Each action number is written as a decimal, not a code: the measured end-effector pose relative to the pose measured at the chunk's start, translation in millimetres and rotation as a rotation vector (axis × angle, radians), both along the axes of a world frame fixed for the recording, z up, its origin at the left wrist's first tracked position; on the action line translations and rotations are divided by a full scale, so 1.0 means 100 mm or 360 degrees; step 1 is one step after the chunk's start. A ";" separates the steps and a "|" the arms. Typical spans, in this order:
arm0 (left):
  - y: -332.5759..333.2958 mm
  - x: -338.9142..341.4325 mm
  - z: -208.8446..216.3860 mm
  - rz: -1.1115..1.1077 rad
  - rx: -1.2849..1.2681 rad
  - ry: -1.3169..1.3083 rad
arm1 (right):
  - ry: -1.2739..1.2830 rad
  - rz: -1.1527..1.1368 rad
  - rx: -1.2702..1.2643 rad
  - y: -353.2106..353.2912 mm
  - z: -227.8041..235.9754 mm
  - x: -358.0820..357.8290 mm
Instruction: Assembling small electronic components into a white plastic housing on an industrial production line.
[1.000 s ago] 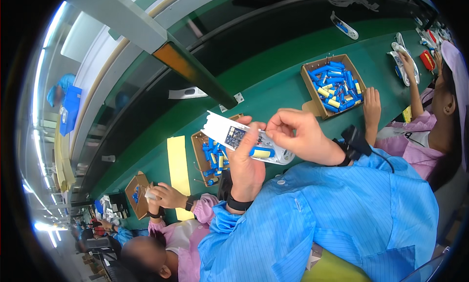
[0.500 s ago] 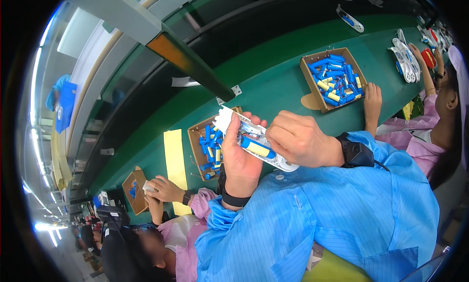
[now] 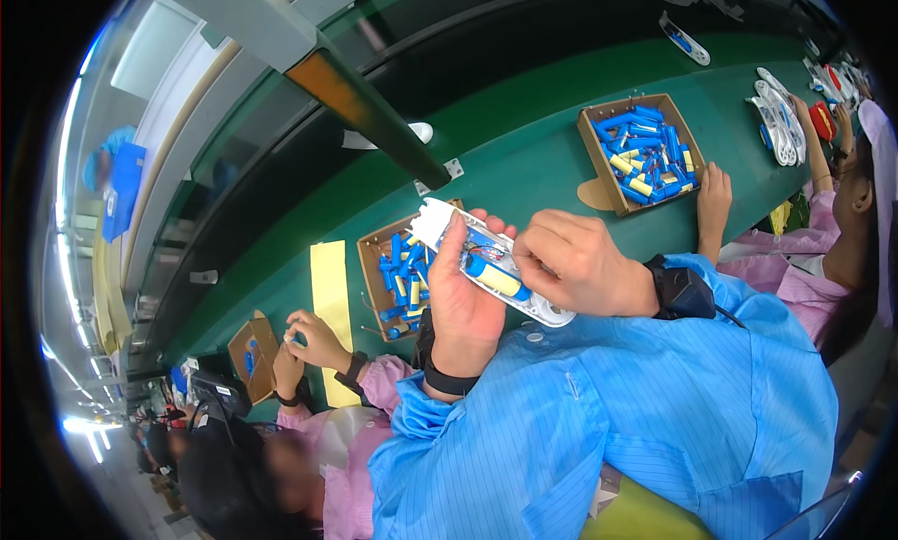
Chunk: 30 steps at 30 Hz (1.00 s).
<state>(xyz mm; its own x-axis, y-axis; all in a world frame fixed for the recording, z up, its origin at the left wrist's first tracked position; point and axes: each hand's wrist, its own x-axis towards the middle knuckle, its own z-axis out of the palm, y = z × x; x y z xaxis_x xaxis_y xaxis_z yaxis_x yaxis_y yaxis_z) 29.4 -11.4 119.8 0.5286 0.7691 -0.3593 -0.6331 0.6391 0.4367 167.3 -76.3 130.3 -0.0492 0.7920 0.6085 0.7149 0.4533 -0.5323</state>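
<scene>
My left hand (image 3: 465, 306) is wrapped round a long white plastic housing (image 3: 552, 312), holding it tilted with its inner side up. Inside lie a blue battery with a yellow label (image 3: 497, 277) and, by my thumb, a blue circuit board with thin wires (image 3: 490, 248). My right hand (image 3: 582, 262) is closed in a pinch over the housing's right edge. The thin wires run to its fingertips; their ends are hidden by the fingers.
Cardboard boxes of blue batteries stand behind my left hand (image 3: 372, 258) and further right (image 3: 606, 162). A yellow strip (image 3: 329, 316) lies left. Co-workers' hands (image 3: 318, 342) (image 3: 715, 200) are on both sides. White housings (image 3: 778, 119) lie far right. A metal post (image 3: 374, 119) stands ahead.
My right fingers have shifted slightly at the wires, and the housing has turned a little. A white piece has come into view behind the post. The left co-worker's hands have moved; the white part they held no longer shows.
</scene>
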 end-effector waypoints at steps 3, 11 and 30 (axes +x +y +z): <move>0.00 0.00 -0.02 0.0032 0.0009 -0.0001 | 0.0064 -0.0040 -0.0023 0.00 -0.02 -0.02; -0.03 0.01 0.02 0.0102 0.0133 0.0052 | 0.0164 -0.0128 -0.0069 -0.02 -0.04 -0.09; -0.15 0.06 0.13 0.0124 0.0364 0.0170 | 0.0310 -0.0134 0.0065 0.00 -0.15 -0.15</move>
